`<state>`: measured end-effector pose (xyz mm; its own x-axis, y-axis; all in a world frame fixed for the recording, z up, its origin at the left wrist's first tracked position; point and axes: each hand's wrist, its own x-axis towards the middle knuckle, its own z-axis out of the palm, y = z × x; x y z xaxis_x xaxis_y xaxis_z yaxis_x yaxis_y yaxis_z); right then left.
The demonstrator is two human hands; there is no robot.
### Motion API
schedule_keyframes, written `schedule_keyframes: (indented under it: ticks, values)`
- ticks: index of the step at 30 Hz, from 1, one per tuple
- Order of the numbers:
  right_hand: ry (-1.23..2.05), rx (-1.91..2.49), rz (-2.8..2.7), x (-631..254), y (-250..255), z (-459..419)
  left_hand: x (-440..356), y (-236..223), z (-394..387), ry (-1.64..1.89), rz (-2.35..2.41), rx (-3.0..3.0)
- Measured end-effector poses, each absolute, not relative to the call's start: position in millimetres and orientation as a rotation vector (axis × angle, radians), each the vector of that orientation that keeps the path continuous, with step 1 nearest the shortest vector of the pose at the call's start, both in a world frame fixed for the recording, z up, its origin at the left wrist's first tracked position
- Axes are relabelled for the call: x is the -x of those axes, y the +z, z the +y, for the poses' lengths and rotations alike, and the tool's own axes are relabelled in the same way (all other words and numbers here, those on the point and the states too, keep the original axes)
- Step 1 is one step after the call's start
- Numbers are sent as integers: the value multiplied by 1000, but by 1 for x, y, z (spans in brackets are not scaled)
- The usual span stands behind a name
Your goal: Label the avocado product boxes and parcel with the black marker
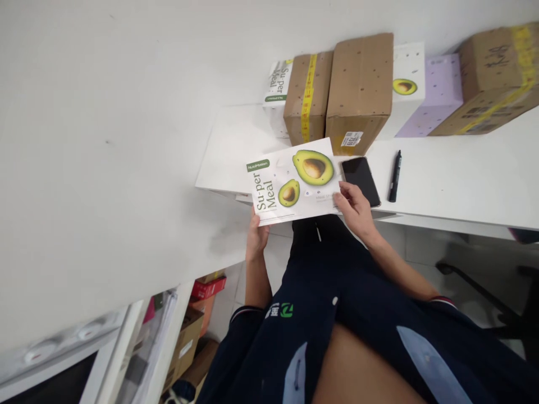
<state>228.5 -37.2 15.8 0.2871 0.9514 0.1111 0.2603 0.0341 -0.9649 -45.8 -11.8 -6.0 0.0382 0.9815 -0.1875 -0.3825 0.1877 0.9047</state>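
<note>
A white box [269,163] printed with "Su-per Meal" and two avocado halves is held up between my two hands, its printed face toward me. My left hand [256,238] grips its lower left corner, with the thumb on the front and the other fingers mostly behind it. At the lower right edge, my right hand [354,206] closes on the box with thumb and fingers. Just beyond my right hand a dark smartphone [361,178] lies on the white desk [442,185]. A black marker [396,177] rests to the right of the phone.
Along the wall stand brown cartons [360,78], a white avocado-printed box [408,67], a lilac box [438,90] and a taped carton [492,84]. Another "Su-per Meal" box [278,84] is at the row's left end. A chair base [475,286] is at lower right.
</note>
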Motion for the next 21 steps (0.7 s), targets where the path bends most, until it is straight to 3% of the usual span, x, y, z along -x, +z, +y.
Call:
schedule_keyframes:
  ticks: [6, 14, 21]
  values:
    - [706, 1271, -1381, -233, 14, -28, 60, -9, -3, 1318, 1008, -965]
    - [855, 1466, -1137, -224, -32, -27, 50, -46, -2, 1226, 1231, -1087]
    - [936, 1421, -1008, -230, -18, -20, 63, -31, 11, 1324, 1341, -828]
